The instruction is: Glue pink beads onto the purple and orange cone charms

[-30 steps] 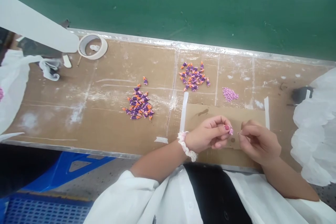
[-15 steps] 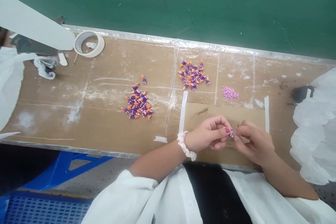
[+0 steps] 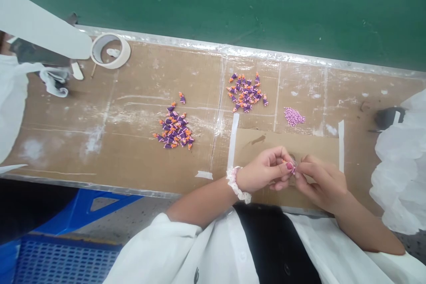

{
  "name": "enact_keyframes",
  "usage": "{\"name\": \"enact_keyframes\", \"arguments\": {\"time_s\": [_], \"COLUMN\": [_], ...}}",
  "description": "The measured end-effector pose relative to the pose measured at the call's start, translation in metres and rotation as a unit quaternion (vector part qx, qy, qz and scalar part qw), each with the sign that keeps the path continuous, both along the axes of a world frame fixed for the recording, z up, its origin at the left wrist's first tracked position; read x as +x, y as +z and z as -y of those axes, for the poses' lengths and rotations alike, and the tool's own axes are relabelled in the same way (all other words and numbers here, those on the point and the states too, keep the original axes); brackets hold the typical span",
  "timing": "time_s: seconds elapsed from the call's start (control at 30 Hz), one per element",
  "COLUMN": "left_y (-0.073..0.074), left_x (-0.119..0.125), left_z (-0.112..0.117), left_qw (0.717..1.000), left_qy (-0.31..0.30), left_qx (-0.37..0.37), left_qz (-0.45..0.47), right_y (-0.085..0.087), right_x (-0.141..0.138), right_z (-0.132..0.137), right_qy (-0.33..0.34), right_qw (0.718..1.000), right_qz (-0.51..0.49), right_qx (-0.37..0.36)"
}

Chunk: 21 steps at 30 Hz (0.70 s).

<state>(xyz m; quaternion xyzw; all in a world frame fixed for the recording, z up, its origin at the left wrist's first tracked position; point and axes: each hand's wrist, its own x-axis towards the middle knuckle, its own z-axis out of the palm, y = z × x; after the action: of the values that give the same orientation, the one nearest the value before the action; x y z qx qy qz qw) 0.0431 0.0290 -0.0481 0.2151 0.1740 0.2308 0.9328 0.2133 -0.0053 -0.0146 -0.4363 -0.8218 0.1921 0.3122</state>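
Note:
My left hand (image 3: 270, 169), with a white scrunchie (image 3: 237, 185) at its wrist, pinches a small purple-and-orange figurine (image 3: 293, 170) between thumb and fingers. Most of the figurine is covered by the fingertips. Close against it on the right, my right hand (image 3: 321, 181) has thumb and forefinger pressed together; whatever lies between them is too small to make out. Both hands are above a cardboard sheet (image 3: 313, 140). Beyond them lies a little heap of pink-purple bits (image 3: 294, 116). A group of similar purple figurines with orange tops (image 3: 246, 93) lies farther back.
Another cluster of figurines (image 3: 175, 129) lies left on the cardboard-covered table (image 3: 143, 155). A tape roll (image 3: 125, 53) stands at the back left. Tape strips (image 3: 232, 142) flank the sheet. White ruffled fabric (image 3: 399, 173) borders the right side, near a dark object (image 3: 388, 118).
The camera view has shifted slightly. Both hands stay together at the figurine, with only small finger movements; the heaps on the table look the same.

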Motion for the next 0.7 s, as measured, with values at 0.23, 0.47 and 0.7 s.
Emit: {"name": "enact_keyframes", "arguments": {"time_s": [0.23,0.47,0.7], "left_y": [0.008,0.008,-0.004], "left_x": [-0.004,-0.011,-0.026], "left_z": [-0.002,-0.027,-0.058], "left_qw": [0.999,0.959,0.880], "left_qy": [0.003,0.148,0.330], "left_qx": [0.040,0.173,0.195], "left_qz": [0.031,-0.171,-0.281], "right_y": [0.010,0.003,-0.037], "right_x": [0.002,0.016,0.033], "right_z": [0.000,-0.017,-0.039], "right_qy": [0.004,-0.154,-0.221], "right_qw": [0.998,0.986,0.971], "right_qz": [0.011,-0.009,0.091], "right_qx": [0.066,0.071,-0.020]}}
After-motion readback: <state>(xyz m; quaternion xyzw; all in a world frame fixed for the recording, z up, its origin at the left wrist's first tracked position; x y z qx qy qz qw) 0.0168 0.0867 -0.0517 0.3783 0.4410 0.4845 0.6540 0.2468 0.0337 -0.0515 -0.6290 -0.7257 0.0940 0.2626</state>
